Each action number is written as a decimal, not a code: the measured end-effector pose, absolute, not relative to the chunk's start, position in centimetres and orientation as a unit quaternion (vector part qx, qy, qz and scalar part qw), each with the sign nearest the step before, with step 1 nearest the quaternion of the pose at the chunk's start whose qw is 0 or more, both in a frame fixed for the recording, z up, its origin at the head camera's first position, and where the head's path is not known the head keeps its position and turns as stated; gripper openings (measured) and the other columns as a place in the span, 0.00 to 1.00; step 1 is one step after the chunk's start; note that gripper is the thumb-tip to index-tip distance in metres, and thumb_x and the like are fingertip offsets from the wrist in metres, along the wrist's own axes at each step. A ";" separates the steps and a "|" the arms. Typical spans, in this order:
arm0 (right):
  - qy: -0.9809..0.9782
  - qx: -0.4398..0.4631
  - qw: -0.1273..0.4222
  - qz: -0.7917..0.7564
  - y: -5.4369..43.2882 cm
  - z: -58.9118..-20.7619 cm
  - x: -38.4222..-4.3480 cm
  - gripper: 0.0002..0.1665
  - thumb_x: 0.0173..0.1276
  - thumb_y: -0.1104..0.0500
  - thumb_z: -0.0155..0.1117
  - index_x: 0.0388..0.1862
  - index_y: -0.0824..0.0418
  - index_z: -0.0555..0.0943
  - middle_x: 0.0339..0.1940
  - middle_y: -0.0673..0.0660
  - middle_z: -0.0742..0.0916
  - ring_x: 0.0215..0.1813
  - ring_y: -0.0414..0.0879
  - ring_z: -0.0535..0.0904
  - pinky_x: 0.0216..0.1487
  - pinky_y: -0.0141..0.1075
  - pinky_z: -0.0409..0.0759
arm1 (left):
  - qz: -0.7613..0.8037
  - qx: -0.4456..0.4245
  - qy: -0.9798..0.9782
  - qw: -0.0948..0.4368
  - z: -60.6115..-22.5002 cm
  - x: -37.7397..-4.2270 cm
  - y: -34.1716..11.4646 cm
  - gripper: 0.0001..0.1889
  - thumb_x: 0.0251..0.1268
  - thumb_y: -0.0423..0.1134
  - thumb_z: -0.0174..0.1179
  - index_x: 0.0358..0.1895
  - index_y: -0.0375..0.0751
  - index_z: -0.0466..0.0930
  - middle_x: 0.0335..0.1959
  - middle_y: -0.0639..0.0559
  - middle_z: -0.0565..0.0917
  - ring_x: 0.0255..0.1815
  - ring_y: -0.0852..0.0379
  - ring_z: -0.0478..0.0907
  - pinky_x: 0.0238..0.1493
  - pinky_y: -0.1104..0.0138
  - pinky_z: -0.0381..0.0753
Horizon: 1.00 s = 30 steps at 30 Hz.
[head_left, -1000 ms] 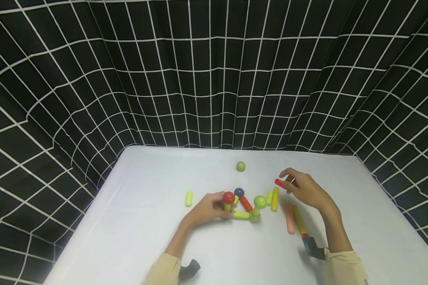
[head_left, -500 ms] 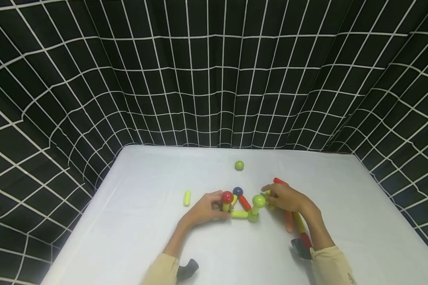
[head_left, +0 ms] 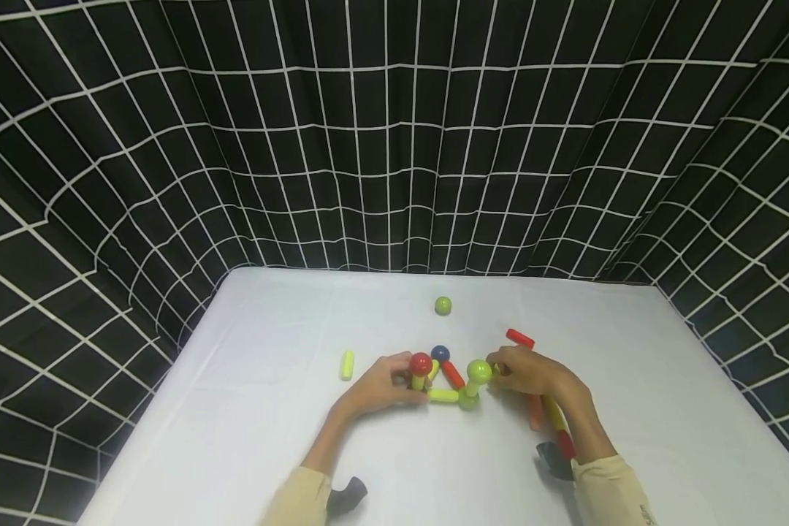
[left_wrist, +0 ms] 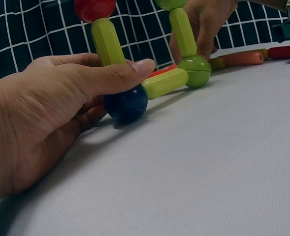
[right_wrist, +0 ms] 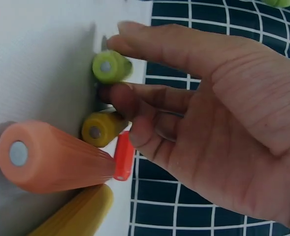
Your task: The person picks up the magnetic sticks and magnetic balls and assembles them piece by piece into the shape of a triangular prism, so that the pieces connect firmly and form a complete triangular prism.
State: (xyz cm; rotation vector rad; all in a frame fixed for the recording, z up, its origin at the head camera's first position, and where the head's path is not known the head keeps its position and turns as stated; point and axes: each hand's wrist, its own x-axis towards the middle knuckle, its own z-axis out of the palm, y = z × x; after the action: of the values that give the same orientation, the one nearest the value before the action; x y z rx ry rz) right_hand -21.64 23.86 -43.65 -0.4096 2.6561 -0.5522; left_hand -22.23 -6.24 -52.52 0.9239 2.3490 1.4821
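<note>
My left hand [head_left: 384,383] grips a corner of a magnetic stick-and-ball frame. In the left wrist view its thumb lies across an upright yellow-green stick [left_wrist: 108,42], just above a blue ball [left_wrist: 127,104]. A red ball [head_left: 421,364] tops that stick. A flat yellow-green stick [head_left: 443,396] joins this corner to a green ball, from which another stick rises to a lime ball [head_left: 479,371]. A red stick [head_left: 453,375] runs back toward a second blue ball [head_left: 440,353]. My right hand [head_left: 529,369] pinches a short yellow-green magnetic stick [right_wrist: 108,66] between thumb and fingers, beside the frame.
Beside the right hand lie a yellow stick [right_wrist: 96,130], an orange stick [head_left: 535,413] and a red stick [head_left: 520,337]. A longer yellow stick [head_left: 555,414] meets a dark red one [head_left: 565,443]. A loose green ball [head_left: 443,305] sits behind; a yellow-green stick [head_left: 347,365] lies left.
The right hand has let go of the red stick at the back right, moved left and forward toward me, and taken hold of the short yellow-green stick. The left hand keeps its grip.
</note>
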 end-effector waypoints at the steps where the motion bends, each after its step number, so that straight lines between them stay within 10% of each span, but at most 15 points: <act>1: 0.949 -0.148 0.197 -0.195 23.8 -43.7 -21.6 0.18 0.65 0.61 0.75 0.54 0.58 0.86 0.34 0.52 0.82 0.37 0.46 0.74 0.41 0.38 0.76 | 0.504 0.314 0.797 0.107 -52.5 -22.2 -6.2 0.11 0.62 0.43 0.75 0.44 0.58 0.83 0.42 0.64 0.84 0.47 0.64 0.80 0.58 0.65 0.79; 7: 0.949 -0.178 0.155 -0.209 23.8 -42.8 -21.5 0.13 0.64 0.69 0.71 0.45 0.56 0.85 0.33 0.52 0.83 0.38 0.45 0.75 0.41 0.38 0.78 | 0.507 0.315 0.795 0.106 -52.6 -22.2 -6.1 0.10 0.63 0.44 0.74 0.44 0.57 0.83 0.43 0.63 0.85 0.48 0.65 0.81 0.60 0.65 0.79; 16: 0.924 -0.237 -0.062 -0.293 22.5 -38.2 -19.1 0.21 0.62 0.68 0.77 0.49 0.57 0.78 0.38 0.50 0.86 0.40 0.44 0.77 0.40 0.33 0.78 | 0.517 0.316 0.789 0.106 -52.8 -22.2 -6.1 0.11 0.62 0.43 0.75 0.43 0.57 0.83 0.43 0.61 0.85 0.49 0.64 0.81 0.60 0.65 0.79; 30: 0.917 -0.309 -0.009 -0.252 18.7 -38.1 -17.3 0.17 0.61 0.68 0.77 0.46 0.53 0.86 0.40 0.44 0.86 0.42 0.41 0.77 0.41 0.29 0.80 | 0.527 0.324 0.779 0.098 -53.1 -22.5 -6.2 0.14 0.60 0.45 0.77 0.47 0.57 0.86 0.45 0.60 0.86 0.47 0.64 0.80 0.56 0.68 0.80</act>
State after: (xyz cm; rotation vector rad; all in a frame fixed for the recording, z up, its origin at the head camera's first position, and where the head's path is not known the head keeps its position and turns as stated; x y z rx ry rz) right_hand -17.34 18.71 -38.15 -0.9767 2.8970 -0.7970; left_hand -22.53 -6.17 -53.13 0.9588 2.3064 1.5594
